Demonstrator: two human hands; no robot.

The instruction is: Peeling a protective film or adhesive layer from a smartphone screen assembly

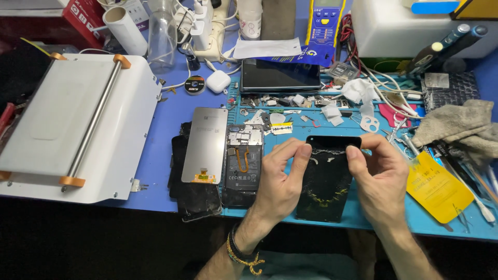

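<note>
A black phone frame (pixel 328 179) with strips of old glue on its inner face is held up over the blue work mat (pixel 290 132). My left hand (pixel 280 179) grips its left edge, thumb and forefinger pinched near the top left corner. Holding the right edge, my right hand (pixel 378 176) has its thumb pressed on the top right corner. Left of my hands lies an opened phone body (pixel 243 166) with its battery and board bare. Beside that lies a grey display panel (pixel 206 145), face down, on a cracked black screen (pixel 194 199).
A white machine with a metal roller bar (pixel 72 124) fills the left side. A dark tablet (pixel 280 75), a yellow and blue meter (pixel 324 26), cables, small parts, tweezers (pixel 399 129), a yellow packet (pixel 436 189) and a grey rag (pixel 459 124) crowd the back and right.
</note>
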